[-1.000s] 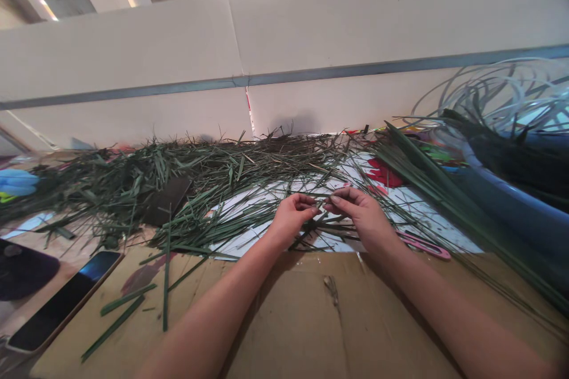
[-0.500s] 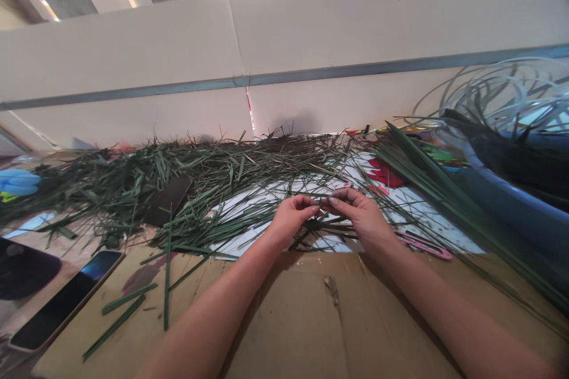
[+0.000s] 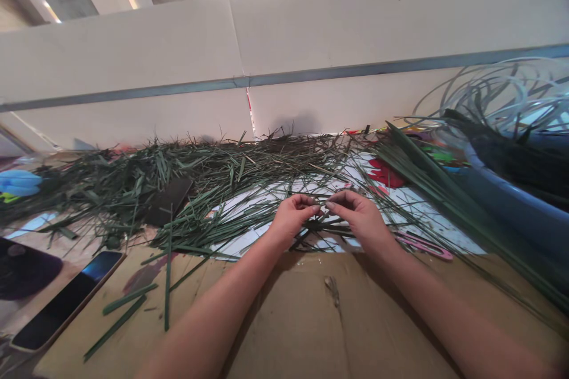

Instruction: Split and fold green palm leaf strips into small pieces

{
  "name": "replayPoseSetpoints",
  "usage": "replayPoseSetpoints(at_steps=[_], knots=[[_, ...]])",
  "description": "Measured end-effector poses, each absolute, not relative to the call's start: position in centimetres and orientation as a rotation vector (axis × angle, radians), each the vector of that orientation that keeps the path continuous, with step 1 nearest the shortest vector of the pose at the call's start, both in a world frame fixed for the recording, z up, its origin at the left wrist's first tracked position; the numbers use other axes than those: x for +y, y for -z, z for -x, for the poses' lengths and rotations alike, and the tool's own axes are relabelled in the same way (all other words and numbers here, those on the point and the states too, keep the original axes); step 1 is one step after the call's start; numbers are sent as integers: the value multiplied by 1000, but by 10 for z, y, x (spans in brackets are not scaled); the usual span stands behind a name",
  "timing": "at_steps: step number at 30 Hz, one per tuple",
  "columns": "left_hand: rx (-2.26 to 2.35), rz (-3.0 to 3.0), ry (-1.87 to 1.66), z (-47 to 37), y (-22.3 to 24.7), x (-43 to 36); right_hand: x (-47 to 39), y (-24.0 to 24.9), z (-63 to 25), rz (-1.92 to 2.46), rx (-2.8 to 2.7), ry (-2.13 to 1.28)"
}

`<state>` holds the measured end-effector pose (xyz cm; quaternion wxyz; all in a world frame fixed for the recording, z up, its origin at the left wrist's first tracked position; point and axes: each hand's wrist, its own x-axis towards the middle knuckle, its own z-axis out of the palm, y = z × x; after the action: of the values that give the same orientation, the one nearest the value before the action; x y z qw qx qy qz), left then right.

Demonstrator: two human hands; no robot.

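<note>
Close together over a white sheet (image 3: 242,201) are my two hands, with their fingertips almost meeting. My left hand (image 3: 293,213) pinches thumb against forefinger; whatever sits in the pinch is too small to make out, perhaps a bit of green leaf. My right hand (image 3: 355,210) is pinched the same way, and its contents are equally unclear. Dark green leaf strips (image 3: 317,225) lie just under both hands. A long heap of cut green leaf strips (image 3: 200,166) spreads behind and to the left. To the right of my right wrist lies a pink-handled tool (image 3: 424,246).
Cardboard (image 3: 293,320) covers the near surface, with loose strips at its left. A phone (image 3: 66,302) lies at the left edge. A blue tub (image 3: 511,189) with long leaves and coiled clear tubing (image 3: 502,89) stands right. White panels (image 3: 355,18) close off the back.
My fingertips have drawn slightly apart, leaving a small gap between the hands. The leaf strips, phone and tub have not moved.
</note>
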<state>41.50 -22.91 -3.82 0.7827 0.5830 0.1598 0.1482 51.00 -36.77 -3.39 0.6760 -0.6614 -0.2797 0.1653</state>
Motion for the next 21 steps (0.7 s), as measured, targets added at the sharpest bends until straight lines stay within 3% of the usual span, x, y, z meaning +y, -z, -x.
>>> replayPoseSetpoints(at_steps=[13,21], knots=[[280,-1667,-444,-421,45,-238,-368,37,-509,1525,-640,-331],[272,-1615,-431,-418,39,-241,-367,38,-508,1469,-583,-353]])
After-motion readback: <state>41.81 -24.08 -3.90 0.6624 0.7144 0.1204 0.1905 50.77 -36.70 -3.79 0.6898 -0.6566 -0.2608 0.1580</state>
